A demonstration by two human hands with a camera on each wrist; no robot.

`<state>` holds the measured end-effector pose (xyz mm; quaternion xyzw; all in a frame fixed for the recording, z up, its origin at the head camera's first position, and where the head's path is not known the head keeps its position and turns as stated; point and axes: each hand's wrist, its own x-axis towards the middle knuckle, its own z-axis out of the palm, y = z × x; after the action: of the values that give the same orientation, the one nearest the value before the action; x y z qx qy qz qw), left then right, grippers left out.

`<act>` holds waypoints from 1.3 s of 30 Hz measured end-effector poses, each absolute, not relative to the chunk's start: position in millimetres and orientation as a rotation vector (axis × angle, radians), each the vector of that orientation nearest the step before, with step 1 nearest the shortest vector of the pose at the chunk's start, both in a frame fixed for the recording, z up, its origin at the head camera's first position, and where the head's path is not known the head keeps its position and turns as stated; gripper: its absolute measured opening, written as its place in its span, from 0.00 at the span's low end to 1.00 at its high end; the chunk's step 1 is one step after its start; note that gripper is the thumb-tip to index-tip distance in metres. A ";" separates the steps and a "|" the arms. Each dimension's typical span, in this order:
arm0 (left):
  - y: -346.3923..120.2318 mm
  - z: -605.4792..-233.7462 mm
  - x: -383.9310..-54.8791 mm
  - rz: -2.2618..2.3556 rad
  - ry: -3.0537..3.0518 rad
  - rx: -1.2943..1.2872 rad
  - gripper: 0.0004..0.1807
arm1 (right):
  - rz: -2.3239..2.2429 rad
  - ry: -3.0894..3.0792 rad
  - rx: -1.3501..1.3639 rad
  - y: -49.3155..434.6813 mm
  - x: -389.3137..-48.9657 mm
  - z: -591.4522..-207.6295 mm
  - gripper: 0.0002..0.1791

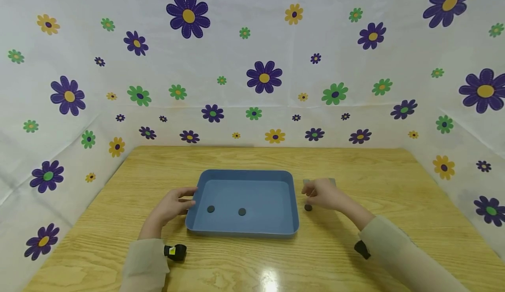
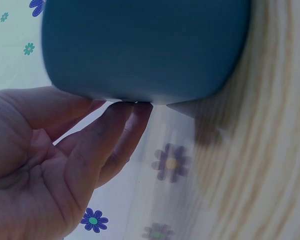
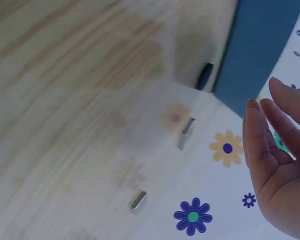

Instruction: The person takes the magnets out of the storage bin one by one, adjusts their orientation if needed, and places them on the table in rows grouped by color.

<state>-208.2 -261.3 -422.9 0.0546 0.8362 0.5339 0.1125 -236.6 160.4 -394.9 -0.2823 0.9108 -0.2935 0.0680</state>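
A blue rectangular tray (image 1: 246,235) lies on the table with two small dark round discs in it, one (image 1: 211,209) at the left and the other (image 1: 242,211) nearer the middle. Fingertips of my left hand (image 1: 173,205) touch the tray's left wall, thumb and fingers spread apart. A third dark disc (image 1: 308,208) is on the table just outside the right wall; it also shows as a dark disc (image 3: 205,76) in the right wrist view. Over it hovers my right hand (image 1: 321,193), fingers bent loosely with nothing between them.
Two small silvery flat pieces lie beyond the right hand, a left one (image 1: 306,181) and a right one (image 1: 332,181). The wooden table (image 1: 236,261) is shiny. A white flowered cloth (image 1: 229,55) stands round the back and sides.
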 end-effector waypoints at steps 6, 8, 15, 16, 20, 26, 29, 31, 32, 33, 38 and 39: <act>-261.1 -423.6 -208.5 1.558 2.466 0.174 0.25 | -0.912 2.744 -0.877 153.2 -233.8 -386.9 0.09; -261.0 -423.6 -208.2 1.557 2.466 0.175 0.25 | -0.937 2.730 -0.903 149.0 -233.3 -386.4 0.08; -261.5 -422.9 -207.3 1.553 2.468 0.164 0.25 | -0.950 2.709 -0.960 126.0 -234.3 -387.3 0.10; -261.6 -422.9 -207.4 1.552 2.469 0.162 0.25 | -0.944 2.708 -0.974 122.1 -234.6 -387.3 0.10; -261.5 -422.7 -207.4 1.549 2.467 0.154 0.25 | -0.939 2.687 -0.998 105.7 -234.8 -386.9 0.11; -260.5 -422.0 -207.1 1.555 2.465 0.144 0.25 | -0.965 2.647 -1.051 83.1 -237.5 -392.2 0.11; -260.0 -421.9 -207.1 1.561 2.465 0.133 0.25 | -0.963 2.631 -1.062 73.5 -238.5 -395.1 0.11; -259.8 -421.6 -207.0 1.563 2.463 0.128 0.25 | -0.969 2.613 -1.061 67.3 -237.7 -395.0 0.10; -259.8 -421.6 -207.0 1.564 2.463 0.124 0.25 | -0.969 2.606 -1.060 64.2 -237.4 -394.9 0.10; -259.8 -421.3 -206.8 1.567 2.461 0.122 0.25 | -0.968 2.599 -1.062 61.3 -237.3 -395.1 0.10; -259.8 -421.5 -206.9 1.566 2.461 0.124 0.25 | -0.972 2.558 -1.078 48.6 -236.0 -394.9 0.11; -259.9 -421.8 -206.8 1.564 2.461 0.130 0.25 | -0.969 2.549 -1.080 46.5 -236.3 -395.5 0.11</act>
<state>-206.8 -259.9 -421.8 0.0441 0.8379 0.5326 0.1111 -236.3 46.5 -395.5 -0.3663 0.8643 -0.3287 0.1038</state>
